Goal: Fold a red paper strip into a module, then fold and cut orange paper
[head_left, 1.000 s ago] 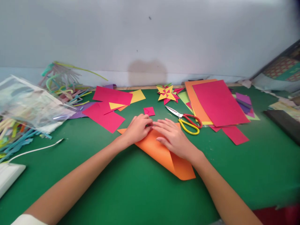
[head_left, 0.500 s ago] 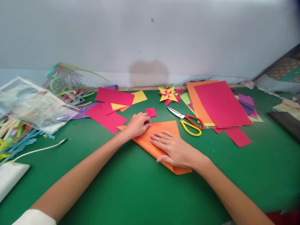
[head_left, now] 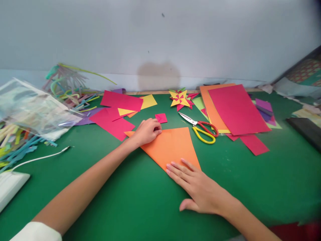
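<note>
One hand, the right hand [head_left: 198, 190], is lying nearest, spread and almost flat, gripping nothing; its fingers are resting on the lower corner of an orange sheet [head_left: 173, 144] while its thumb is jutting out over the green table [head_left: 140, 207]. That sheet is lying on the table between both hands, and its near edge is looking like a fold; creasing it well is, I judge, calling for firm, even pressure from flat fingers running along the edge. Farther off, the left hand [head_left: 149, 131] is curling, fingers bent and mostly closed, over the sheet's left part (whether it is pinching paper or only bearing down, I cannot tell). A neat crease is likely depending on that anchor, so that the layers are not sliding apart. Beyond, a small pink square [head_left: 161, 118] is sitting just past the left hand, scissors [head_left: 193, 123] are lying to its right, and a layered paper star [head_left: 180, 99] is resting near the wall [head_left: 225, 40].
</note>
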The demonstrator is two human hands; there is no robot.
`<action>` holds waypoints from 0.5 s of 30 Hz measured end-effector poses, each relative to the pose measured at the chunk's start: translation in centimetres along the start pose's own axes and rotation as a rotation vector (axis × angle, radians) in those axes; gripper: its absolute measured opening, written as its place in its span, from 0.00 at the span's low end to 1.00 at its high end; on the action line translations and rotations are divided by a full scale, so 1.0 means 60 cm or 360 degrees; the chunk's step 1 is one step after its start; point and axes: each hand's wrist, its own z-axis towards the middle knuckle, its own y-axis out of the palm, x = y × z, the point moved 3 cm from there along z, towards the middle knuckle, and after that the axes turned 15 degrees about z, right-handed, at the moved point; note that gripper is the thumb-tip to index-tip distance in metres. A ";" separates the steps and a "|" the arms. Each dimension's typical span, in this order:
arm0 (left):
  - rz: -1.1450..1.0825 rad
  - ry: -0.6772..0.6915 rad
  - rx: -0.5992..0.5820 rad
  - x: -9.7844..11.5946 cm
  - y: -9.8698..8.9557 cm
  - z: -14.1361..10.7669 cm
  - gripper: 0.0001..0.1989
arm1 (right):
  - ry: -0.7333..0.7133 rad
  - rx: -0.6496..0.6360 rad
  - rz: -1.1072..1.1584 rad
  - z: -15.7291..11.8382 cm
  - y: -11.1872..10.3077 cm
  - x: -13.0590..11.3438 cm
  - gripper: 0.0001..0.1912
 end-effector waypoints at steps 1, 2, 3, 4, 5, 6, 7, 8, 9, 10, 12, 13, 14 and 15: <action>0.0000 0.0000 0.0001 0.000 0.000 0.000 0.06 | -0.0006 -0.0006 -0.0008 -0.006 0.003 -0.004 0.51; 0.0000 0.0000 0.0003 0.000 0.000 0.000 0.06 | -0.0016 -0.0013 -0.0017 -0.012 0.006 -0.007 0.51; -0.0002 -0.0001 0.0004 0.000 0.000 0.000 0.06 | -0.0025 -0.0014 -0.0027 -0.018 0.009 -0.010 0.52; -0.0004 -0.0003 0.0005 -0.001 0.000 0.000 0.06 | -0.0034 -0.0014 -0.0037 -0.023 0.010 -0.013 0.52; -0.0006 -0.0003 0.0005 0.000 0.000 0.000 0.06 | -0.0045 -0.0013 -0.0047 -0.028 0.012 -0.016 0.52; -0.0009 -0.0002 0.0005 0.000 -0.001 0.000 0.06 | -0.0057 -0.0008 -0.0055 -0.032 0.013 -0.019 0.52; -0.0013 -0.0001 0.0004 0.000 -0.001 0.000 0.06 | -0.0072 -0.0004 -0.0060 -0.036 0.013 -0.022 0.52; -0.0015 0.0000 0.0003 0.000 -0.002 0.000 0.06 | -0.0092 0.0003 -0.0059 -0.039 0.012 -0.025 0.52; -0.0018 0.0001 0.0004 0.001 -0.002 0.000 0.06 | -0.0111 0.0014 -0.0050 -0.041 0.010 -0.028 0.51; -0.0023 0.0003 0.0005 0.001 -0.003 0.000 0.06 | -0.0130 0.0029 -0.0028 -0.044 0.007 -0.031 0.50; -0.0034 0.0006 0.0007 0.001 -0.005 0.000 0.06 | -0.0178 0.0079 0.0058 -0.048 -0.003 -0.036 0.46; -0.0038 0.0009 0.0009 0.001 -0.005 -0.001 0.06 | -0.0205 0.0121 0.0113 -0.049 -0.010 -0.039 0.42; -0.0041 0.0012 0.0012 0.001 -0.006 -0.001 0.06 | -0.0230 0.0177 0.0167 -0.050 -0.020 -0.041 0.38; -0.0041 0.0015 0.0015 0.001 -0.006 -0.001 0.06 | -0.0251 0.0247 0.0212 -0.049 -0.031 -0.041 0.35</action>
